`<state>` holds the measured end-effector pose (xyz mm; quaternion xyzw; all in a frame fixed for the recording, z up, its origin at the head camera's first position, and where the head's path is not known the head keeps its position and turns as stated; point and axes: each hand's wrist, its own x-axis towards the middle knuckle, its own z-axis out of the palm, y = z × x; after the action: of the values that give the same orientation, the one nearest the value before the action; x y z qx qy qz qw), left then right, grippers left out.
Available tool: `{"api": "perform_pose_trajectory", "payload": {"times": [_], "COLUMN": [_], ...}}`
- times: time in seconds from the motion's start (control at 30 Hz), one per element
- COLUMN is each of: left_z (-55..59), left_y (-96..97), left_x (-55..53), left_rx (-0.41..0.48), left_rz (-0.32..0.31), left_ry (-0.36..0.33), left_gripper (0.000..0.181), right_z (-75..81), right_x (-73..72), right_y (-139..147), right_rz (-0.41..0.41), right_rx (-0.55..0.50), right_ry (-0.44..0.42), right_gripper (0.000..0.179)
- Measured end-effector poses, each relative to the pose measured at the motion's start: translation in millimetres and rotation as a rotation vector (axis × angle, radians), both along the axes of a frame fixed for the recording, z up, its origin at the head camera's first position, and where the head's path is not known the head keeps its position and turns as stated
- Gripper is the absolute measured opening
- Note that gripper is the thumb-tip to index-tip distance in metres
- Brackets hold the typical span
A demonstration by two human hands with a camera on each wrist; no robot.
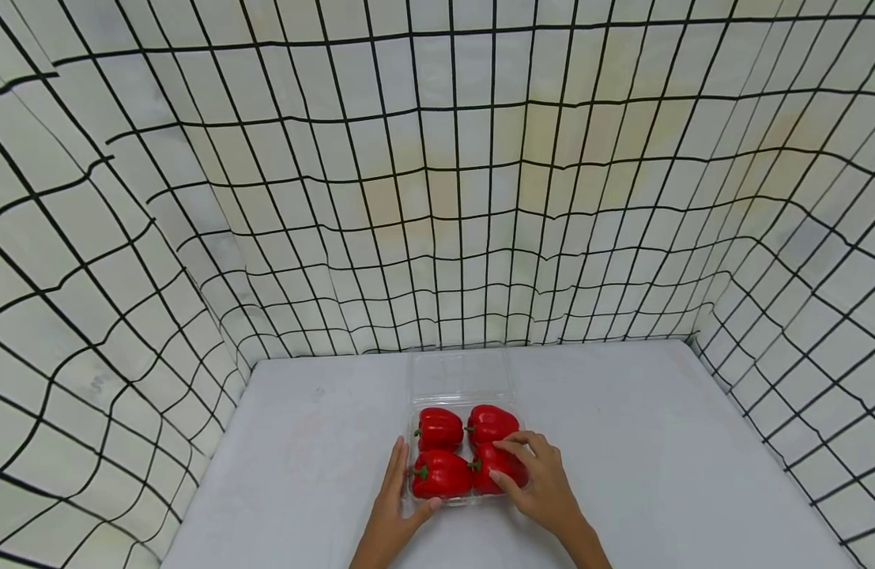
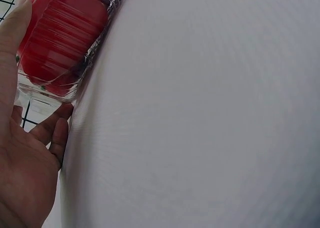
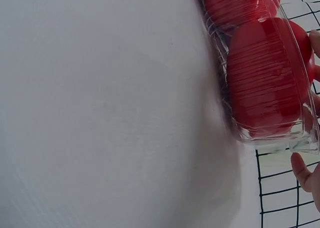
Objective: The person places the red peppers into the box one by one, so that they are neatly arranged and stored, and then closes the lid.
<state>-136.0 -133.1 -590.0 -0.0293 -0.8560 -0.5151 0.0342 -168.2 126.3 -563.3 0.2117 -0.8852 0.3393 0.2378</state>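
Red bell peppers with green stems sit in two rows of two inside a clear plastic clamshell container. My left hand lies along the container's left side, fingers extended, thumb at the front rim. In the left wrist view, the thumb reaches up beside the container and the other fingers are around its corner. My right hand grips the front right bell pepper, thumb on the near side and fingertips on top. Through the ribbed wall, the right wrist view shows this pepper seated inside.
The container's clear lid is flipped back, lying behind the peppers. A white table extends on both sides. White walls with black grid netting rise at the back, left and right.
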Motion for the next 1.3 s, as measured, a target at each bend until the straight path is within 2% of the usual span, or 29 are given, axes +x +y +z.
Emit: {"api": "perform_pose_trajectory", "payload": {"times": [0.3, 0.5, 0.67, 0.87, 1.1, 1.2, 1.3], "left_z": [0.7, 0.1, -0.3, -1.3, -0.3, -0.2, 0.4], "left_y": [0.3, 0.6, 0.2, -0.3, -0.3, -0.4, -0.5], "left_x": [-0.9, -1.6, -2.0, -0.7, -0.7, -0.2, 0.4], "left_rx": [-0.012, -0.003, 0.004, 0.008, -0.001, 0.000, -0.005], "left_rz": [0.010, 0.009, 0.007, 0.007, 0.018, 0.018, 0.014], "left_ry": [-0.021, -0.009, 0.006, -0.007, -0.019, -0.019, -0.017], "left_gripper": [0.101, 0.100, 0.100, 0.099, 0.100, 0.100, 0.099], "right_z": [-2.9, -1.6, -1.5, -2.4, 5.8, 10.8, 17.8], "right_x": [-1.6, -2.1, -3.0, -4.6, -17.6, -23.8, -30.7], "right_y": [0.9, 2.6, 3.2, 4.0, 8.2, 13.2, 19.8], "right_rz": [0.003, 0.017, 0.013, 0.016, 0.031, -0.006, -0.066], "right_rx": [-0.009, -0.025, -0.040, -0.057, -0.195, -0.252, -0.313], "right_ry": [-0.025, -0.018, -0.046, -0.044, -0.009, -0.025, -0.080], "right_gripper": [0.041, 0.039, 0.038, 0.037, 0.030, 0.027, 0.023]}}
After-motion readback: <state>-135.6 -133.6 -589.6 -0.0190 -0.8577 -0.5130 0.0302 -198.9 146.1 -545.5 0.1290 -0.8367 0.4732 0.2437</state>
